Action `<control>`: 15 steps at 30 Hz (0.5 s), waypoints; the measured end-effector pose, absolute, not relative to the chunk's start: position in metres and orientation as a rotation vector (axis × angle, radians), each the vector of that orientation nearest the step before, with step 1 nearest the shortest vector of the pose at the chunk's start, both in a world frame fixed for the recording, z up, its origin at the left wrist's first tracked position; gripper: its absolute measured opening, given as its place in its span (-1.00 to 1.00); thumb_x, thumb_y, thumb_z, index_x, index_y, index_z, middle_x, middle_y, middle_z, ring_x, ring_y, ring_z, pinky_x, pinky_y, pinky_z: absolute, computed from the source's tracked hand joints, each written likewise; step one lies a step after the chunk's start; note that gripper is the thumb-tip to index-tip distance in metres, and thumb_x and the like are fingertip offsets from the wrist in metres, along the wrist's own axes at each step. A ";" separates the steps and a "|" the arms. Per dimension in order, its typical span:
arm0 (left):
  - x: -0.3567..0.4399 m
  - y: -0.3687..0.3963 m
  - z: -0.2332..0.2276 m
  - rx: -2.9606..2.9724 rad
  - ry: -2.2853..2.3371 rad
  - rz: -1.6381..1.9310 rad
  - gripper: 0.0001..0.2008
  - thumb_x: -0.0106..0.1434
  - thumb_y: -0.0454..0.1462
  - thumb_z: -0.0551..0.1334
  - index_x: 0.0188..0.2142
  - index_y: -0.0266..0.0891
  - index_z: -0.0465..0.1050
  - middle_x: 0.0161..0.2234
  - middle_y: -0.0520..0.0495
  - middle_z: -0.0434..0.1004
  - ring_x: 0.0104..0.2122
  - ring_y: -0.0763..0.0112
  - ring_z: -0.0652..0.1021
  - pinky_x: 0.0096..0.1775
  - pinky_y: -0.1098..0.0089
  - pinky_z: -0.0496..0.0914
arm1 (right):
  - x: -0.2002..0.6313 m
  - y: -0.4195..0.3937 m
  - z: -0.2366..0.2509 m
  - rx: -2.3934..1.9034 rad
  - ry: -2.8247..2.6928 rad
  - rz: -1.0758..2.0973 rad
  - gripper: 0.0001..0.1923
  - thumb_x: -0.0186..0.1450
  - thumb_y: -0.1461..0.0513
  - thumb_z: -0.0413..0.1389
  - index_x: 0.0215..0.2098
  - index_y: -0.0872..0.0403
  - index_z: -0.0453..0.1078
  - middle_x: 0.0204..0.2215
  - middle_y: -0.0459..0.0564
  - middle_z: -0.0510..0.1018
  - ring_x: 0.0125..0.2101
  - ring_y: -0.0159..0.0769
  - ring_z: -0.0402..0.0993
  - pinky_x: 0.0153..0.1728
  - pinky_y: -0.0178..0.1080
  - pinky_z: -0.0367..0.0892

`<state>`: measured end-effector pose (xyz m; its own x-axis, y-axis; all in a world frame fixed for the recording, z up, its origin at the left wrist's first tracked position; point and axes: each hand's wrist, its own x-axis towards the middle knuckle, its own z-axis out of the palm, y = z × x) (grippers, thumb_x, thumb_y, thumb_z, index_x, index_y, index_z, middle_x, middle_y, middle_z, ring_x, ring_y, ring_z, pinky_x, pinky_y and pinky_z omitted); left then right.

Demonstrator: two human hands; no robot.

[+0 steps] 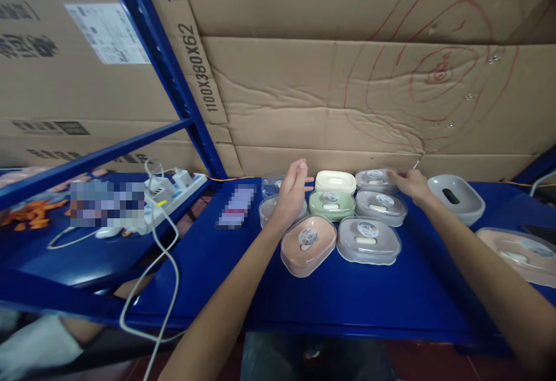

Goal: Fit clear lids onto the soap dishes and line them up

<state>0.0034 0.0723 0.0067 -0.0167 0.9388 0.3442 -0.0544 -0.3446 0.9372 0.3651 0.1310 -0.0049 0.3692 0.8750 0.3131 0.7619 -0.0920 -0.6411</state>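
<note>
On the blue counter (304, 306), a pink box (313, 253) and a front grey box (373, 252) are set side by side. Behind them, a green box (321, 208) is placed. The left hand (293, 191) is held over a left grey box (266, 212), its fingers a little spread. Farther back, a back grey box (368, 183) is touched by the right hand (410, 185); whether it is pinched cannot be told. Big cardboard (304, 88) is seen behind everything.

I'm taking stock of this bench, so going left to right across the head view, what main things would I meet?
Orange pieces → power strip → left hand → green box → right hand → grey dish → pink box at the right edge.
</note>
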 end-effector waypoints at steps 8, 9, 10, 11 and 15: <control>-0.008 0.079 0.001 1.807 1.190 1.464 -0.50 0.52 0.18 0.13 0.07 -0.10 0.58 0.09 -0.23 0.59 0.12 0.03 0.59 0.24 -0.03 0.43 | 0.355 0.130 -0.007 -2.055 -1.591 0.100 -0.71 0.40 0.10 0.20 -0.13 0.10 0.69 -0.09 0.31 0.75 0.10 0.25 0.64 0.15 0.10 0.42; -0.009 0.079 0.000 1.888 1.221 1.457 -0.54 0.54 0.13 0.13 0.06 -0.10 0.57 0.08 -0.22 0.60 0.14 0.03 0.57 0.28 -0.05 0.39 | 0.354 0.127 -0.005 -2.053 -1.600 0.069 -0.66 0.42 0.09 0.18 -0.02 0.12 0.67 -0.01 0.33 0.73 0.14 0.23 0.61 0.19 0.09 0.40; -0.011 0.079 -0.002 1.970 1.254 1.446 -0.59 0.54 0.09 0.13 0.06 -0.10 0.57 0.07 -0.21 0.60 0.15 0.02 0.55 0.31 -0.07 0.36 | 0.354 0.124 -0.001 -2.044 -1.615 0.021 -0.60 0.44 0.08 0.17 0.07 0.15 0.64 0.05 0.35 0.70 0.18 0.22 0.59 0.21 0.08 0.38; -0.012 0.079 -0.004 2.049 1.287 1.425 -0.62 0.54 0.05 0.15 0.06 -0.11 0.56 0.07 -0.21 0.60 0.17 0.01 0.53 0.32 -0.09 0.33 | 0.355 0.120 0.005 -2.032 -1.640 -0.050 -0.55 0.47 0.07 0.15 0.15 0.17 0.60 0.10 0.37 0.68 0.19 0.20 0.57 0.22 0.06 0.37; -0.018 0.079 -0.012 2.272 1.456 1.281 -0.66 0.48 -0.04 0.22 0.09 -0.15 0.54 0.12 -0.26 0.55 0.23 -0.07 0.45 0.34 -0.15 0.27 | 0.372 0.099 0.032 -1.998 -1.730 -0.358 -0.42 0.51 0.03 0.12 0.31 0.26 0.47 0.14 0.49 0.61 0.18 0.18 0.53 0.20 0.03 0.33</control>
